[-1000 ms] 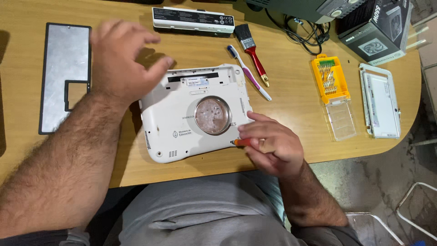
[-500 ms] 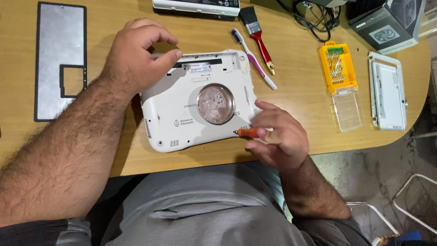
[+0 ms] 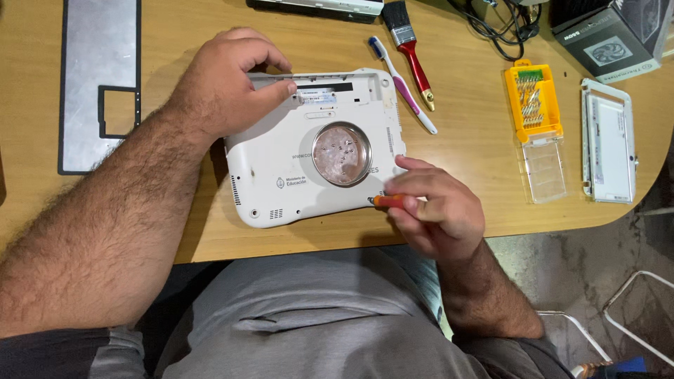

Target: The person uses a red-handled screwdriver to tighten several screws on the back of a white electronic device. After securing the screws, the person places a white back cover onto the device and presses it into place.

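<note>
While our left hand (image 3: 225, 88) presses curled fingers on the far edge of the upturned white laptop (image 3: 316, 151) on the wooden table (image 3: 463, 168), our right hand (image 3: 439, 210) pinches an orange screwdriver (image 3: 386, 201) at its near right corner.

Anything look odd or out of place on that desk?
A toothbrush lies beside a red-handled paintbrush among the repair tools, unusual company for electronics. A small round dish of screws sits on the upturned white laptop, which lies askew to the desk edge. Nothing looks spilled or broken.

screwdriver (image 3: 387, 201) tip hidden (under fingers), metal plate (image 3: 98, 84) cropped
</note>
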